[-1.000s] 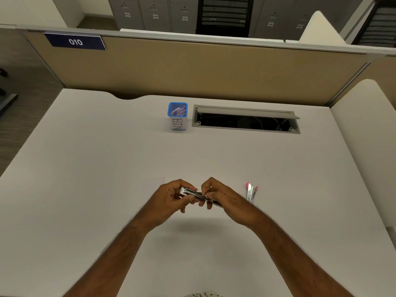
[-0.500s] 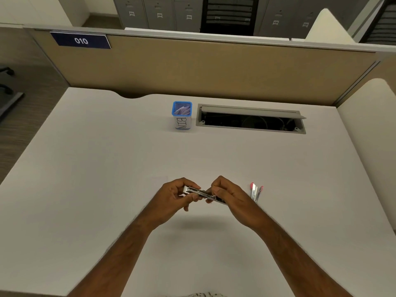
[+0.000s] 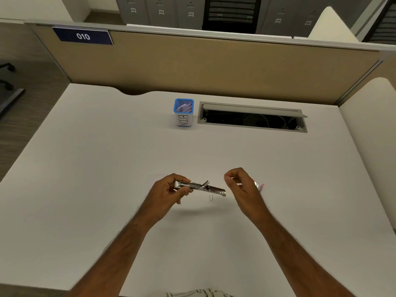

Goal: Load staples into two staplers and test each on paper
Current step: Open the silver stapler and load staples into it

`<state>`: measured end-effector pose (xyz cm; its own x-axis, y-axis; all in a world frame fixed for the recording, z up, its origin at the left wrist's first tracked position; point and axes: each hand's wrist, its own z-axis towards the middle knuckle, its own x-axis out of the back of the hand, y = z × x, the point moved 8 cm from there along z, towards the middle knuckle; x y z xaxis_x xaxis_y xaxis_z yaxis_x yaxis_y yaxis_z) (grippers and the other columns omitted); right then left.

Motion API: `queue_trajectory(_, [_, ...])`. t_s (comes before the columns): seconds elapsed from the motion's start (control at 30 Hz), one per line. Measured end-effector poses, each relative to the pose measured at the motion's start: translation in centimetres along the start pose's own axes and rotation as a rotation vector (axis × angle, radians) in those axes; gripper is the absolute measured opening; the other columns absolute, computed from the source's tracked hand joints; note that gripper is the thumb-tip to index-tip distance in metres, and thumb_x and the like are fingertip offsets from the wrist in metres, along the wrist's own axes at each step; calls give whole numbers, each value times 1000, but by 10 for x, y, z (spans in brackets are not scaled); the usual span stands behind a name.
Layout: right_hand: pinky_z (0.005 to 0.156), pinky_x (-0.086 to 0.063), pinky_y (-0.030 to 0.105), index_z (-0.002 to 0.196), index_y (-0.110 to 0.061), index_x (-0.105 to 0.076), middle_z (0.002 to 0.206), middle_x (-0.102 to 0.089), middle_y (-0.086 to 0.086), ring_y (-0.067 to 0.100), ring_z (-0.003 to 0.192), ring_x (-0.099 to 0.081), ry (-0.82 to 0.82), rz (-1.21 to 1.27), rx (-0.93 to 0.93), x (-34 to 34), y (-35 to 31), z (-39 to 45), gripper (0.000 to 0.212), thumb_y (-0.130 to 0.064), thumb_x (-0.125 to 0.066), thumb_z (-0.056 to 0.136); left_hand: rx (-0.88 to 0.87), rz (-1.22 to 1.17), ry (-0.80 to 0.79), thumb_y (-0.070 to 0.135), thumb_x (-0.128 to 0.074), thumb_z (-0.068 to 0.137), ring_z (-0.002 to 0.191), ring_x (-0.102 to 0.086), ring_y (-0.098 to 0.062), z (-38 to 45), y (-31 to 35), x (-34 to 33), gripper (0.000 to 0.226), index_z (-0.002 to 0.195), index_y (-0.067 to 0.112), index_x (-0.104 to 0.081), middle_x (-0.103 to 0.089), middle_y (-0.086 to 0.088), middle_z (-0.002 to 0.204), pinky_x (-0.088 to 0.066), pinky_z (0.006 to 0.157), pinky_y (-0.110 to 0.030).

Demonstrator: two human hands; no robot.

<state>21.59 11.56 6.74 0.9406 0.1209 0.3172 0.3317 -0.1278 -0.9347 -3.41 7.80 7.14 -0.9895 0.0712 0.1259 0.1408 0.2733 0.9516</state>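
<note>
The metal stapler [image 3: 199, 187] is held above the white desk [image 3: 85, 168], approx. at the centre of the near part, lying almost horizontal w/ its long axis going left to right. Its left end is gripped by the left hand [image 3: 169, 189], thumb on top and fingers curled under. The stapler is seen opened out, and a small metal piece stands up near its middle. Just under its right end a tiny staple piece [image 3: 211, 197] is seen; if it rests on the desk or not cannot be told.

The right hand [image 3: 241, 185] is kept apart from the stapler, just to the right of its free end. Its fingers are curled, and thumb and forefinger are brought together as in a pinch; if something is held between them cannot be told, it is too small. Behind this hand a second stapler [image 3: 259, 187] w/ pink parts is partly hidden, on the desk.

Further back, a blue-rimmed cup [image 3: 183, 113] marked "BIN" is placed upright, and white paper scraps are seen inside it. Just beside it on the right, a cable tray [image 3: 252, 119] is sunk into the desk w/ its lid lifted; cables are visible inside. Behind the desk a tan partition [image 3: 214, 67] is fixed, w/ a blue plate [image 3: 82, 36] marked "010".
</note>
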Motion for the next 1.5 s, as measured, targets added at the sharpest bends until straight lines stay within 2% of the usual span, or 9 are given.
queue_trajectory(0.1, [77,-49,21,94,-26,-65,100,-69,-11,7,91,-64,114,-27,-73,10,26,3,11,-18,-63,102,-5,0,51,7,-70,99,89,-76,-19,-1,-1,7,14,110,16,-72,-83,-7,97,-55,65,-26])
queue_trajectory(0.23, [71,-44,6,97,-19,-67,95,-69,-8,-6,76,-60,85,-194,-109,6,50,3,7,-13,-66,98,-7,21,91,11,-72,98,90,-76,-14,-2,-3,14,14,108,21,-73,-83,-3,97,-56,66,-25])
queue_trajectory(0.37, [69,-47,23,95,-24,-67,85,-69,-7,8,73,-64,6,-283,-203,-11,79,5,8,-19,-73,92,-23,28,134,11,-73,98,90,-75,-17,-4,-3,20,15,108,23,-73,-82,-1,97,-57,67,-28])
queue_trajectory(0.5, [69,-48,28,85,-25,-64,89,-67,-4,16,79,-63,-56,-378,-208,-39,95,8,12,-28,-76,87,-32,30,159,10,-71,98,87,-74,-14,-5,-2,22,15,108,21,-72,-82,-2,96,-56,65,-27])
queue_trajectory(0.7, [70,-38,29,92,-24,-58,96,-59,-5,11,84,-54,-88,-556,-173,-60,104,10,30,-48,-75,87,-32,18,165,8,-71,99,85,-74,-15,-7,-5,25,15,109,19,-72,-82,-2,95,-56,63,-26])
queue_trajectory(1.07, [76,-50,35,84,-18,-66,92,-68,1,20,90,-64,-63,-625,-166,-60,100,18,18,-34,-71,91,-23,12,152,9,-71,99,90,-73,-23,-10,-14,25,17,109,22,-72,-82,0,96,-56,66,-34])
queue_trajectory(1.23, [59,-50,32,75,-13,-65,75,-66,-2,17,69,-61,-119,-555,-208,-54,101,18,15,-24,-75,78,-17,22,160,8,-70,99,88,-73,-21,-10,-13,27,16,110,19,-72,-82,0,96,-57,66,-35])
queue_trajectory(1.37, [39,-54,34,77,-7,-64,76,-68,9,14,50,-53,-127,-402,-232,-45,103,16,11,-10,-73,73,-5,9,159,8,-70,99,85,-75,-17,-10,-15,27,15,110,18,-72,-82,-1,96,-56,65,-36])
queue_trajectory(1.5, [36,-50,29,80,-9,-64,68,-61,1,5,47,-48,-121,-305,-176,-35,98,11,14,-3,-77,80,-4,18,156,9,-70,99,84,-75,-16,-8,-13,27,15,111,18,-71,-82,-1,96,-56,64,-35])
